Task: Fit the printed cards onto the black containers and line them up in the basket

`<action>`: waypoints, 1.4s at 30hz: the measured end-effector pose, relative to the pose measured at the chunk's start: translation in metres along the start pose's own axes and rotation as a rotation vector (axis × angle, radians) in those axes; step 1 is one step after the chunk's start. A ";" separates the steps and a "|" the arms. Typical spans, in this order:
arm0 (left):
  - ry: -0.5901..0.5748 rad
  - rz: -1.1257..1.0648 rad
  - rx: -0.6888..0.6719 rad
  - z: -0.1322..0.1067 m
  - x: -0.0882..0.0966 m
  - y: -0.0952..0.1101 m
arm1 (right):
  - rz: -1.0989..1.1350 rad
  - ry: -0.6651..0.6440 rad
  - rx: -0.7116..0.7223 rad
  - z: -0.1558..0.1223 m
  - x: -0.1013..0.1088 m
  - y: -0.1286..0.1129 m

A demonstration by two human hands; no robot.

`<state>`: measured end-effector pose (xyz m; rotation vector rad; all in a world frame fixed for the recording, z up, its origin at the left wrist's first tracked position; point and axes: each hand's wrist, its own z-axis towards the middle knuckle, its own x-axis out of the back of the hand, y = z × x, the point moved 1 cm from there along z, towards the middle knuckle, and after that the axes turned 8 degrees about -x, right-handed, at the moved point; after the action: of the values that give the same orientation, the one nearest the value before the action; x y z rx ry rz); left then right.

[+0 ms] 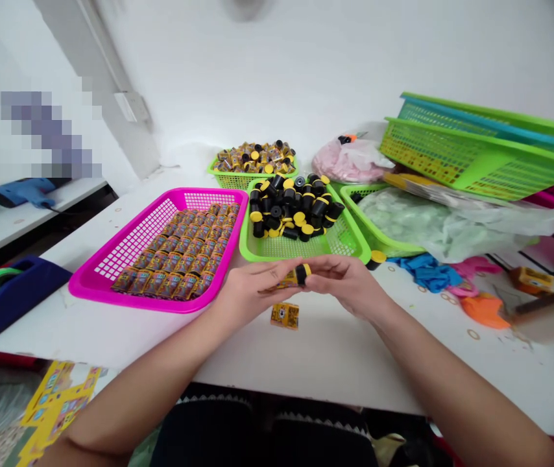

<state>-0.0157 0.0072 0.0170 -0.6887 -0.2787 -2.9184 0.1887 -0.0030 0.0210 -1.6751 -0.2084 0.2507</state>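
My left hand (pixel 248 290) and my right hand (pixel 348 284) meet over the white table (pixel 306 350), pinching a small black tube with a yellow band and cap (pixel 297 275) between their fingertips. A yellow printed wrapper on the tube (pixel 287 280) shows at its left end, partly hidden by my fingers. A loose yellow printed label (pixel 285 316) lies on the table just below my hands. Nearest my left hand is a magenta mesh basket (pixel 160 201) holding rows of labelled tubes. Behind my hands, a lime-green mesh basket (pixel 301 250) holds a heap of unlabelled black tubes with yellow caps.
A smaller green basket (pixel 231 181) of mixed tubes stands at the back. To the right are a green basket of pale plastic bags (pixel 369 220), stacked mesh baskets (pixel 481 155), blue gloves (pixel 427 272) and orange scraps (pixel 485 310). A navy tape dispenser (pixel 9 298) sits at left.
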 end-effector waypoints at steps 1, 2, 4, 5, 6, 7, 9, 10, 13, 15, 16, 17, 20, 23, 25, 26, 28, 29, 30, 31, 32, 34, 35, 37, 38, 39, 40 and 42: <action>-0.003 0.010 0.002 -0.001 -0.001 0.000 | -0.093 0.055 -0.001 -0.002 -0.001 -0.001; -0.003 0.019 -0.001 -0.002 -0.002 0.001 | -0.201 0.110 0.000 -0.004 -0.003 -0.002; 0.000 0.038 0.023 -0.005 -0.004 0.002 | -0.414 0.214 0.043 -0.007 -0.004 -0.002; 0.009 0.044 0.062 -0.006 -0.004 0.003 | -0.484 0.281 0.103 -0.009 -0.004 -0.002; 0.023 0.045 0.118 -0.006 -0.005 0.004 | -0.523 0.353 0.198 -0.011 -0.005 -0.001; 0.038 0.033 0.192 -0.006 -0.005 0.005 | -0.552 0.409 0.329 -0.012 -0.007 0.000; 0.084 -0.043 0.377 -0.006 -0.006 0.007 | -0.643 0.441 0.630 -0.014 -0.014 0.005; 0.120 -0.109 0.476 -0.005 -0.006 0.009 | -0.705 0.421 0.757 -0.015 -0.019 0.009; 0.228 -0.356 0.743 0.000 -0.010 0.013 | -0.904 0.409 0.965 -0.013 -0.035 0.019; 0.256 -0.538 0.834 0.004 -0.012 0.016 | -0.975 0.490 1.030 -0.013 -0.040 0.022; 0.246 -0.638 0.857 0.006 -0.013 0.018 | -1.002 0.513 1.065 -0.014 -0.040 0.022; 0.209 -0.746 0.879 0.007 -0.013 0.019 | -1.017 0.521 1.094 -0.015 -0.040 0.021; -0.009 -1.074 1.019 0.008 -0.011 0.022 | -1.004 0.455 1.097 -0.019 -0.041 0.014; -0.166 -1.312 1.139 0.005 -0.007 0.023 | -0.951 0.371 1.033 -0.025 -0.046 0.010; -0.172 -1.382 1.136 0.003 -0.004 0.021 | -0.940 0.360 1.012 -0.027 -0.050 0.009; -0.172 -1.390 1.125 0.002 -0.004 0.020 | -0.946 0.365 1.009 -0.028 -0.052 0.010; -0.191 -1.358 1.090 0.001 -0.005 0.019 | -0.978 0.379 1.013 -0.028 -0.053 0.011; -0.204 -1.316 1.066 0.001 -0.006 0.019 | -1.000 0.384 1.021 -0.028 -0.053 0.011; -0.217 -1.259 1.039 0.001 -0.007 0.019 | -1.024 0.392 1.034 -0.027 -0.053 0.012; -0.224 -1.189 1.008 0.001 -0.009 0.019 | -1.051 0.403 1.051 -0.027 -0.052 0.012; -0.220 -1.110 0.966 0.001 -0.011 0.020 | -1.081 0.415 1.065 -0.026 -0.051 0.013; -0.181 -0.932 0.851 0.001 -0.015 0.021 | -1.134 0.434 1.091 -0.024 -0.049 0.014; -0.154 -0.848 0.792 0.001 -0.016 0.022 | -1.154 0.437 1.098 -0.023 -0.048 0.014; -0.102 -0.734 0.713 0.001 -0.018 0.023 | -1.173 0.423 1.107 -0.022 -0.047 0.015; -0.094 -0.722 0.699 0.001 -0.017 0.023 | -1.172 0.411 1.116 -0.022 -0.046 0.016; -0.097 -0.742 0.694 0.001 -0.017 0.023 | -1.164 0.394 1.128 -0.022 -0.046 0.016; -0.110 -0.786 0.688 0.001 -0.015 0.023 | -1.151 0.374 1.141 -0.022 -0.045 0.016; -0.147 -0.889 0.679 0.003 -0.011 0.022 | -1.124 0.349 1.169 -0.023 -0.043 0.016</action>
<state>-0.0009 -0.0127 0.0175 -0.7784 -1.9012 -3.1017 0.1534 -0.0389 0.0098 -0.2667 -0.5631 -0.6641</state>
